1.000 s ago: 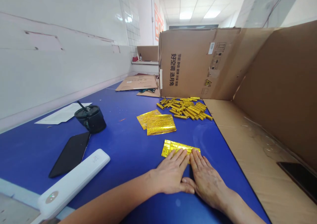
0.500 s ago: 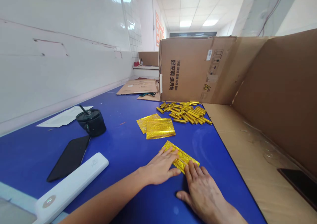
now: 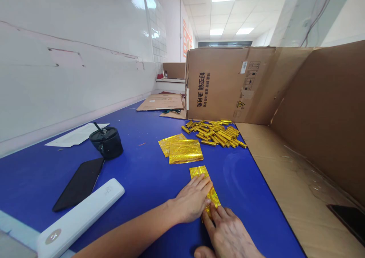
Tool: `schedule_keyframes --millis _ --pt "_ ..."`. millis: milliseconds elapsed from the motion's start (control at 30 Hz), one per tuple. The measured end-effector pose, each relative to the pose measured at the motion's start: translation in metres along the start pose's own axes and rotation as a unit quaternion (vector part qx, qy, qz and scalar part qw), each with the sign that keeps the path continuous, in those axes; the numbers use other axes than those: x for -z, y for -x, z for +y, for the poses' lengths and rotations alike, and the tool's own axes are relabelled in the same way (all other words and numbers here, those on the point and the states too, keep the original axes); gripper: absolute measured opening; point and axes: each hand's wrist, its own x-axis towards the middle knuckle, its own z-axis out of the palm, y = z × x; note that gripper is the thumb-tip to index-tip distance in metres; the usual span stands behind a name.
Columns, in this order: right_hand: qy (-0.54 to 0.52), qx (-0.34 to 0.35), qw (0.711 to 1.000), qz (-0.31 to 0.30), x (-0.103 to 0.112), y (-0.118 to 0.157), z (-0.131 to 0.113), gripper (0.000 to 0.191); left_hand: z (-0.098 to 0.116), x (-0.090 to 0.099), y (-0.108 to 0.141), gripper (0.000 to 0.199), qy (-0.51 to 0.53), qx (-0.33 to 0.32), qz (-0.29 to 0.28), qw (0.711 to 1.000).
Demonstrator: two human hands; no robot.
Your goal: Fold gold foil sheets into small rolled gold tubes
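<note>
A folded strip of crinkled gold foil [image 3: 199, 171] lies on the blue table, turned to run away from me. My left hand [image 3: 192, 199] lies across its middle, with the fingers on the foil. My right hand [image 3: 228, 231] sits at its near end, and the fingertips press on the foil, hiding that end. Farther off, a flat gold foil packet [image 3: 186, 152] rests on another gold sheet [image 3: 167, 144]. Beyond them lies a loose heap of several small gold foil sticks [image 3: 213, 133].
On the blue table [image 3: 142, 174] stand a black lidded tumbler with a straw [image 3: 107, 142], a black phone [image 3: 79, 183], a long white device [image 3: 80, 216] and a paper sheet [image 3: 76, 135]. A cardboard box panel [image 3: 225, 83] rises behind the heap; cardboard lines the right side.
The foil strip has swung from lying crosswise to running lengthwise away from me. My hands have moved apart along it, the right one nearer me. The view has tilted slightly.
</note>
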Motion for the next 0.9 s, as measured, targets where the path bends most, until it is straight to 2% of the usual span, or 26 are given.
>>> schedule_keyframes --millis 167,267,300,367,433,633,767,900 --pt "-0.056 0.006 0.998 0.025 0.008 0.008 0.013 0.052 -0.006 -0.002 0.001 0.052 -0.02 -0.022 -0.022 0.999" --pt "-0.121 0.016 0.991 0.05 0.017 0.009 0.029 0.029 -0.007 -0.004 0.001 0.053 -0.032 -0.025 -0.027 0.999" --pt "-0.136 0.006 0.988 0.066 0.02 0.007 0.036 0.026 -0.006 -0.004 0.001 0.052 -0.033 -0.024 -0.027 0.999" --pt "-0.138 -0.019 0.984 0.107 0.025 -0.003 0.049 0.027 -0.005 -0.004 0.001 0.052 -0.033 -0.023 -0.026 0.999" --pt "-0.135 -0.01 0.982 0.135 0.027 -0.018 0.06 0.03 -0.003 -0.002 0.001 0.052 -0.031 -0.02 -0.021 0.999" --pt "-0.158 0.027 0.984 0.081 0.011 -0.062 0.075 0.037 0.0 0.001 0.002 0.053 -0.029 -0.019 -0.011 0.999" --pt "-0.134 0.002 0.988 0.07 -0.003 -0.063 0.082 0.046 -0.002 -0.001 0.001 0.051 -0.023 -0.027 -0.014 0.999" --pt "-0.14 -0.004 0.989 0.055 -0.004 -0.057 0.089 0.049 -0.003 -0.003 0.001 0.051 -0.014 -0.032 -0.02 0.999"
